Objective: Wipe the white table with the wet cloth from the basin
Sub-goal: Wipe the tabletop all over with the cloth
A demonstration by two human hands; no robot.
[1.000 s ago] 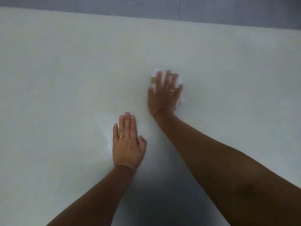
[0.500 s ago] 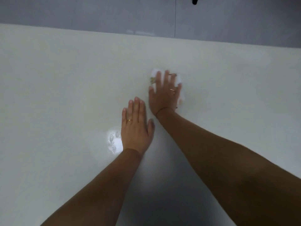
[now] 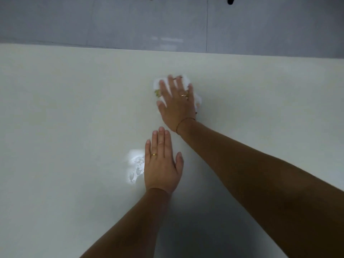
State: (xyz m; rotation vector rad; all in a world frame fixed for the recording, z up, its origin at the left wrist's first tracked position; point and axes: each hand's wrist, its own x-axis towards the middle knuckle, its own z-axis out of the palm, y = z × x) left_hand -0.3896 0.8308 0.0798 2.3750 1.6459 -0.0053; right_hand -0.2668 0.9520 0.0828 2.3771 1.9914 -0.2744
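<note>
White crumpled cloth [image 3: 157, 84], smooth glossy table [image 3: 74, 112].

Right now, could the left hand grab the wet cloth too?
Probably only its edge. The right hand lies flat across the cloth, covering most of it, so just the white rim shows. The left hand rests flat on the white table close by, with nothing between them.

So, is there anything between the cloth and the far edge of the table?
Nothing. In the head view, the stretch of table from the cloth, pressed under the right hand, to the far edge is bare.
</note>
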